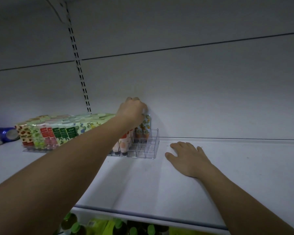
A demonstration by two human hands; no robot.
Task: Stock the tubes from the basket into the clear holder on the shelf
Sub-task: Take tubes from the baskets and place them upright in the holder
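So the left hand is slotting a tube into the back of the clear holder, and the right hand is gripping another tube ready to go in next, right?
Not quite. The head view shows the right hand holding nothing: it lies flat, palm down, on the white shelf beside the clear holder. The rest stands: the left hand grips the top of an orange-patterned tube at the holder's back row.

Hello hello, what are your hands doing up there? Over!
Left hand pushing orange-print tube into clear holder, back row. Right hand flat on shelf, empty. Nothing blocking.
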